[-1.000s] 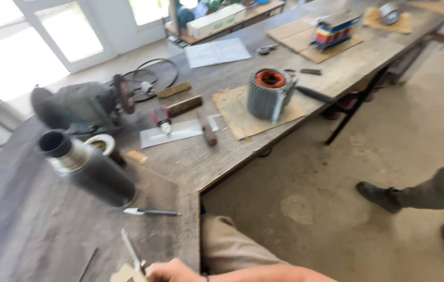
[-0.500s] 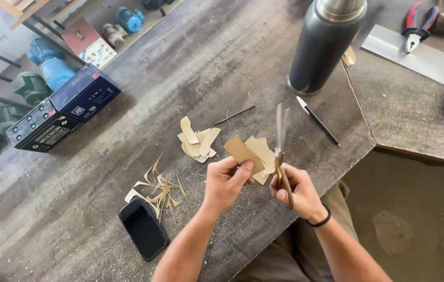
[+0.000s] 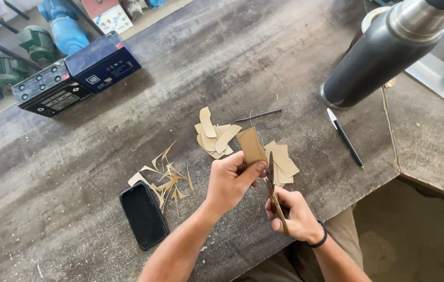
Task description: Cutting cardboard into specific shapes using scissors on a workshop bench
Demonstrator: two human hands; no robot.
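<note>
Pinching a tan cardboard strip between thumb and fingers, the left hand holds it upright just above the surface. At 3 o'clock of it, the right hand is wrapped around scissors, blades touching the strip's edge. One flat black phone lies at 9 o'clock, thin offcut slivers beside it. Curved cut pieces lie at 12 o'clock. One pen and one dark cylindrical metal flask lie at 2 o'clock.
</note>
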